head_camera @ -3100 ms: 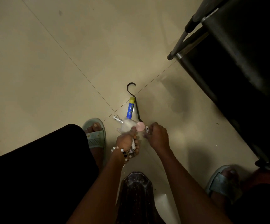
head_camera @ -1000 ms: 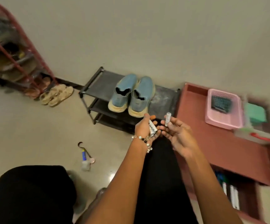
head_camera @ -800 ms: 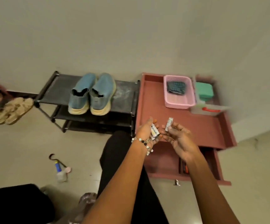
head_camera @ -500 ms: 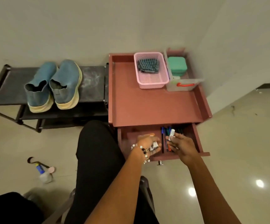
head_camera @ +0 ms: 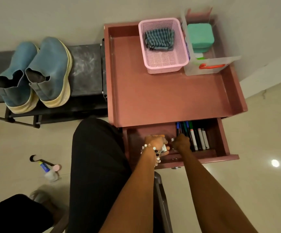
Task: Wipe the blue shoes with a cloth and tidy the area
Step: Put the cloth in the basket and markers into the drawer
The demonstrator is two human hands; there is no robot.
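Blue shoes [head_camera: 33, 73], heels toward the person, at ten o'clock from left hand [head_camera: 155, 143], whose grip is closed on small tubes in drawer [head_camera: 220, 140].

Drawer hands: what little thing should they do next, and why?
Probably let go of the small items. Both the left hand and right hand are already inside the open drawer, beside the pens, each seemingly gripping something small.
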